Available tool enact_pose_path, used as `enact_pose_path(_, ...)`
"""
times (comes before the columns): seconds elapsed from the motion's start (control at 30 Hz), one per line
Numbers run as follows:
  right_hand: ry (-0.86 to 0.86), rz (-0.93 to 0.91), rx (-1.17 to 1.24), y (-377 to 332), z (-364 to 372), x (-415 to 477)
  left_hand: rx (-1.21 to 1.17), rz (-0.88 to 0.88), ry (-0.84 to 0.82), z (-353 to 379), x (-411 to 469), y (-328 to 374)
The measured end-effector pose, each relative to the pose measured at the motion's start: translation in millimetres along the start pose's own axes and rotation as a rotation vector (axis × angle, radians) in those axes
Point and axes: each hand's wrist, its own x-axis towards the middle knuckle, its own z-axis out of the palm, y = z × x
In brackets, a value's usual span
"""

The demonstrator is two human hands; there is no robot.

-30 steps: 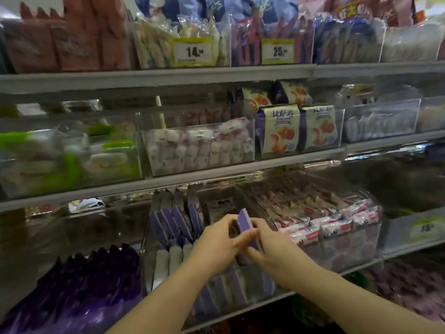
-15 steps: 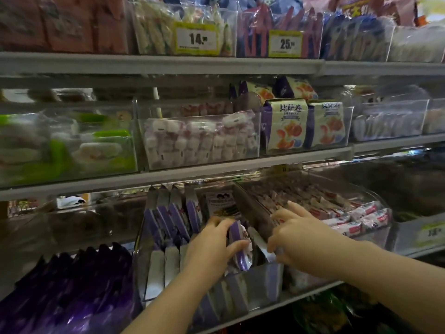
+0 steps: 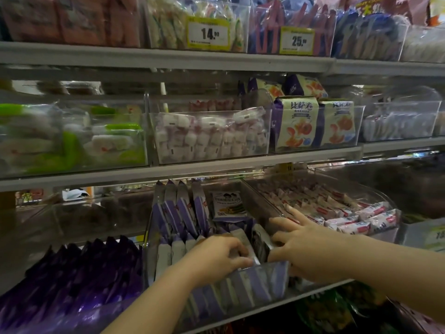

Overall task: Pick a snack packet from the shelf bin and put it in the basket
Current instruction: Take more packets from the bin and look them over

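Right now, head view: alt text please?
Two bare hands reach into a clear shelf bin of purple-and-white snack packets: the left hand curls its fingers among the packets, the right hand lies open at the bin's right wall. Shelves above hold other bins and yellow price tags; no basket shows.

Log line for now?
phase: pick | left hand: curled on snack packet in bin | right hand: spread on bin wall | basket: unseen

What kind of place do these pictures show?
Most likely a shop's snack aisle: tiered shelves carry clear bins of wrapped snacks, and yellow price tags reading 14 and 25 hang on the top bins.
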Motion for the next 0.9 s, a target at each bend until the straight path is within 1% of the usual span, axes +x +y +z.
enact_pose_path(0.07, -0.008, 0.001, -0.002, 1, 0, 3, -0.025, 0.006, -0.014, 0, -4, -3)
enact_pose_path(0.17, 0.001, -0.007, -0.02, 3, -3, 9, -0.017, 0.022, 0.019, 3, -7, -3)
enact_pose_path(0.33, -0.012, -0.098, -0.113, 12, -17, 13, 0.0, 0.033, 0.042, 5, -6, -5)
enact_pose_path(0.5, -0.023, -0.174, -0.122, 20, -34, 18, 0.007, 0.054, 0.048, 6, -5, -7)
enact_pose_path(0.63, 0.092, -0.175, -0.129, 34, -49, 19, 0.005, 0.055, 0.052, 6, -6, -6)
enact_pose_path(0.7, 0.119, -0.175, -0.116, 38, -47, 19, 0.017, 0.059, 0.056, 6, -7, -4)
enact_pose_path(0.77, 0.152, -0.17, -0.072, 40, -41, 17, 0.029, 0.06, 0.054, 5, -9, -2)
enact_pose_path(0.9, 0.295, -0.112, 0.05, 47, -34, 4, 0.075, 0.061, 0.069, 4, -9, -1)
